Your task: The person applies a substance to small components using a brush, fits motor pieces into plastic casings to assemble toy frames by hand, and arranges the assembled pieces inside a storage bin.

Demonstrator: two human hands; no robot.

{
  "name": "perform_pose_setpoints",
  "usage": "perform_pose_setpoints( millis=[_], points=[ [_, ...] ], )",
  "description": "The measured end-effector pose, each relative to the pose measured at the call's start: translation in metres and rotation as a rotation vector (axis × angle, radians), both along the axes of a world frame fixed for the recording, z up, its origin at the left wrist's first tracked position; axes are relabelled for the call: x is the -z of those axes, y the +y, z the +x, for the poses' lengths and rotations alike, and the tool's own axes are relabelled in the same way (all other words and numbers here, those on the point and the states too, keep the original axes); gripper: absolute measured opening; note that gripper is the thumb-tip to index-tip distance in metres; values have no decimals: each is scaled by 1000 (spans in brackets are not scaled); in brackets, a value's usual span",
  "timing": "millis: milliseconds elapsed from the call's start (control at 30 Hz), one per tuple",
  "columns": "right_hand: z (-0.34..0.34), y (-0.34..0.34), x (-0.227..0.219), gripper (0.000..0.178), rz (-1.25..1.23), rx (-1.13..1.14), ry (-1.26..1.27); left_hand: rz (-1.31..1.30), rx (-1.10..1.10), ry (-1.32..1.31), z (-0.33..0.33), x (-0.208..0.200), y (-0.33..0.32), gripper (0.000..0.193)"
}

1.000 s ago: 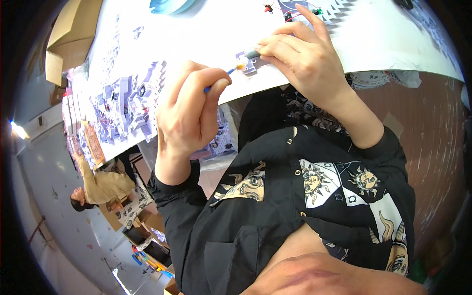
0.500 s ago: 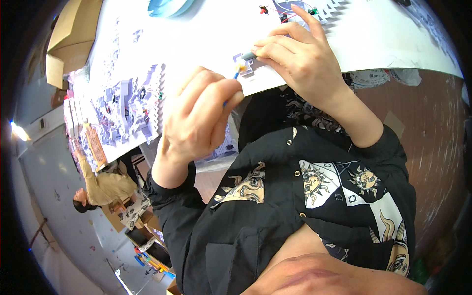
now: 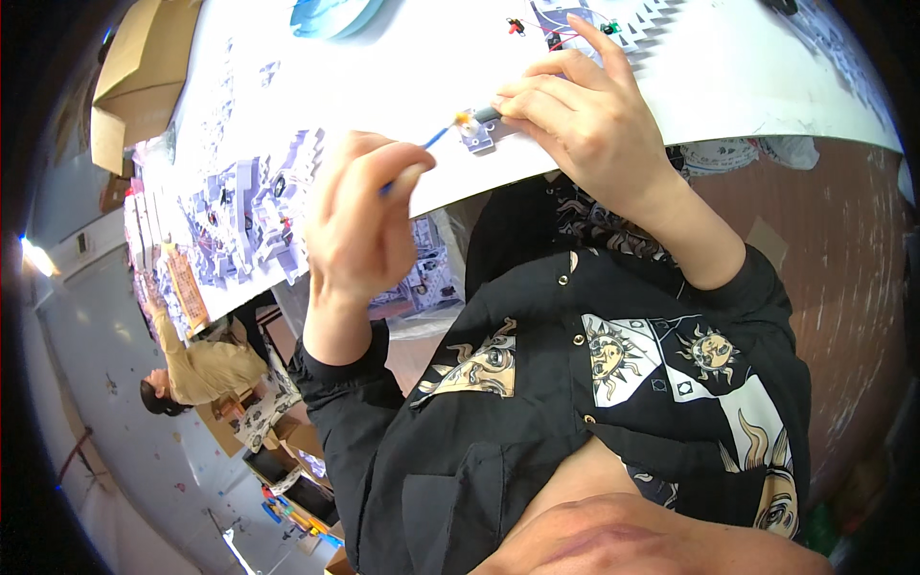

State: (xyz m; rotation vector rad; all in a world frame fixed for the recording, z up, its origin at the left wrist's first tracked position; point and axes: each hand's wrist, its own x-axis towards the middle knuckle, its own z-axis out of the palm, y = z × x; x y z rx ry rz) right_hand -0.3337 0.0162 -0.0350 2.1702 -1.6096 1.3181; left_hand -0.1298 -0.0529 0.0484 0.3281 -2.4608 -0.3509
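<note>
The left hand [image 3: 359,230] has its fingers clamped on a thin blue stick [image 3: 439,137], its yellowish tip beside a small grey plastic part [image 3: 476,141] near the desk's [image 3: 402,96] front edge. The right hand's [image 3: 589,125] fingers pinch a dark grey cylinder [image 3: 487,114] (whether it touches that part, I cannot tell). Below, a clear plastic bag [image 3: 426,319] holds grey pieces [image 3: 431,273]; a cardboard box [image 3: 144,81], contents hidden, sits far left; a blue dish [image 3: 335,17] lies at the top.

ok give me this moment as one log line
left hand: holds blue stick near small grey part | right hand: holds grey cylinder | white table: parts pile at left
</note>
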Motion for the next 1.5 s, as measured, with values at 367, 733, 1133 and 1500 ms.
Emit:
perform_pose_setpoints(
  millis=[367, 733, 1133, 1500],
  points=[
    [-1, -3, 15, 14, -22, 28, 112, -6, -361, 236, 1, -1, -87, 29],
    [-28, 22, -4, 29, -116, -3, -102, 19, -799, 23, 27, 34, -80, 51],
    [-198, -104, -34, 22, 254, 413, 349, 291, -696, 380, 29, 83, 11, 34],
    [-98, -62, -83, 27, 288, 89, -474, 406, -503, 424, 20, 64, 18, 28]
  ],
)
